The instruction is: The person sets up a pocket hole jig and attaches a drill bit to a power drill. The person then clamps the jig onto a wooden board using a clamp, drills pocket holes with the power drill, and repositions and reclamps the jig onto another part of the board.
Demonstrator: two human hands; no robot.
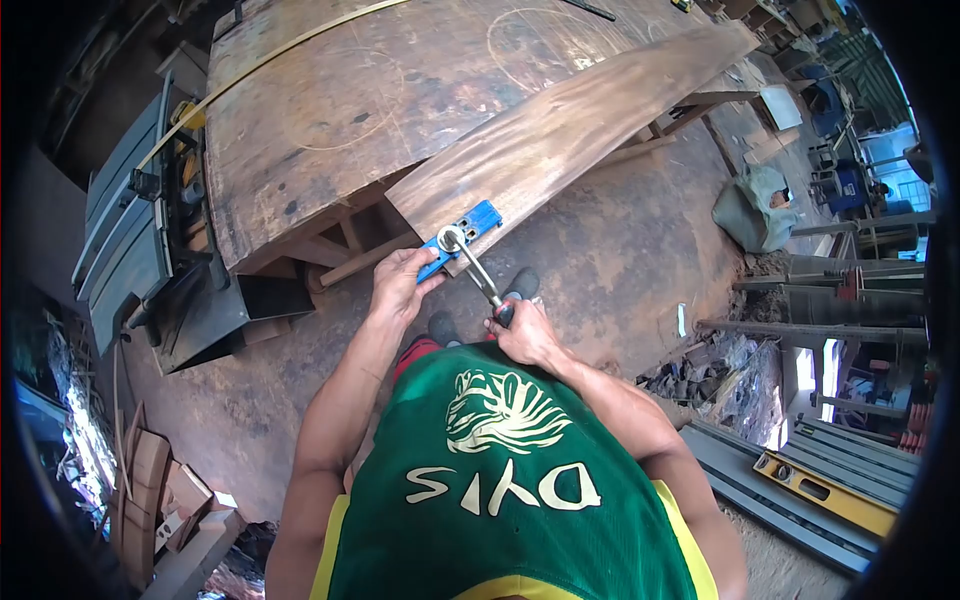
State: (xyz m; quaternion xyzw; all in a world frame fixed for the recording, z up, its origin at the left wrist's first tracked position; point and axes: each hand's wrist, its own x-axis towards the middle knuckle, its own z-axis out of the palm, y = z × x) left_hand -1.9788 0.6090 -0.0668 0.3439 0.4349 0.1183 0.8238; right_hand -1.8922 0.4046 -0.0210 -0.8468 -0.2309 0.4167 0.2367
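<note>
A long brown wooden board lies along the near side of the workbench, its near end toward me. At that end's corner sits a blue drilling jig. My left hand is closed on the jig's near end, thumb and fingers around it. A metal face clamp has its round pad against the jig. My right hand is wrapped round the clamp's red-and-black handle, close to my body. Whether the clamp's other jaw touches the board's underside is hidden.
A large stained workbench spans the upper left, with a grey machine beside it. A pale sack stands at right. Yellow spirit level and metal rails lie lower right; wood offcuts pile lower left.
</note>
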